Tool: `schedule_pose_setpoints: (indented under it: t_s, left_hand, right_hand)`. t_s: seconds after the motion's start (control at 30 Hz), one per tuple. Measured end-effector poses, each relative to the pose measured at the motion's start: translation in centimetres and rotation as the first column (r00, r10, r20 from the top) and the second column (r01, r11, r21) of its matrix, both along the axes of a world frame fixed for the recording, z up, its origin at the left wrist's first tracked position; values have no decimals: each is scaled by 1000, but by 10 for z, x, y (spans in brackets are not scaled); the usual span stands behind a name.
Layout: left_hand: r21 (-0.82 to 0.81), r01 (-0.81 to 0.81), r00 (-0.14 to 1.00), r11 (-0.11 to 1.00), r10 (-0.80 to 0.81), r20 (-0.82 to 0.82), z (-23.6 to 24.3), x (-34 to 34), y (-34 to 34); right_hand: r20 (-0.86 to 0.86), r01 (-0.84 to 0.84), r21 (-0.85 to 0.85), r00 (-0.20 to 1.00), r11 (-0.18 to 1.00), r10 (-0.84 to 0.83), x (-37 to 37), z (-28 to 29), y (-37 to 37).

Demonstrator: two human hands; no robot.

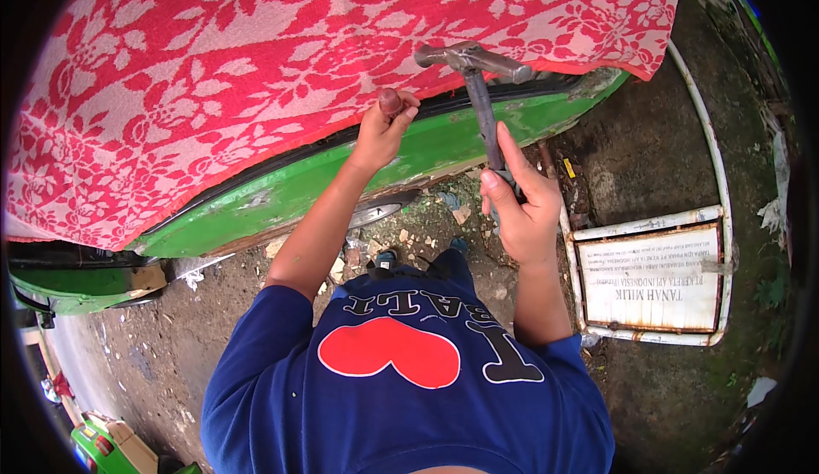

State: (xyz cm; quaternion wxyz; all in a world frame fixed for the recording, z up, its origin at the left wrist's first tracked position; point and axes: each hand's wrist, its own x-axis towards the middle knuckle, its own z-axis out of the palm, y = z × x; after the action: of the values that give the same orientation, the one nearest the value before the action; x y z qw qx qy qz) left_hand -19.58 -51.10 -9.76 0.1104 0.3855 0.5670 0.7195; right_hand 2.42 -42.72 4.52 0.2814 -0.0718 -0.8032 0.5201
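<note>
My right hand [526, 205] grips the lower handle of a hammer [483, 111], thumb laid along it. The steel head is uppermost, long and narrow, in front of the lower edge of a red and pale pink floral cloth [281, 90]. My left hand [382, 137] is closed around a tool with a rounded, reddish-brown end [390, 101]. Only that end shows above the fist; the rest is hidden. Both hands are in front of a green vehicle panel [281, 180] with scraped paint, which the cloth partly covers.
A rusty white metal frame [727, 218] with a sign board [648, 279] lies on the right. Broken rubble [461, 215] litters the ground by my feet. Another green body part [85, 290] is at the left, and a green vehicle [107, 448] stands at the lower left.
</note>
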Motion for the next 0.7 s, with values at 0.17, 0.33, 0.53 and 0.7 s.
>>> schedule_pose_setpoints:
  t_s: [0.17,0.33,0.53,0.7]
  left_hand:
    - [-53,12,998,999,-9,54,-7,4,1]
    - [24,-11,992,1000,8,125,-12,5,-3]
    - [81,-10,995,997,2,100,11,0,-2]
    - [57,3,995,998,-8,97,5,1,5]
  right_hand:
    - [190,-73,246,981,967,26,-4,-10,-9]
    - [150,-40,35,988,999,34,7,-19,-5]
    - [110,5,-80,994,997,4,9,-20,0]
    - [113,7,-126,994,992,7,10,-20,0]
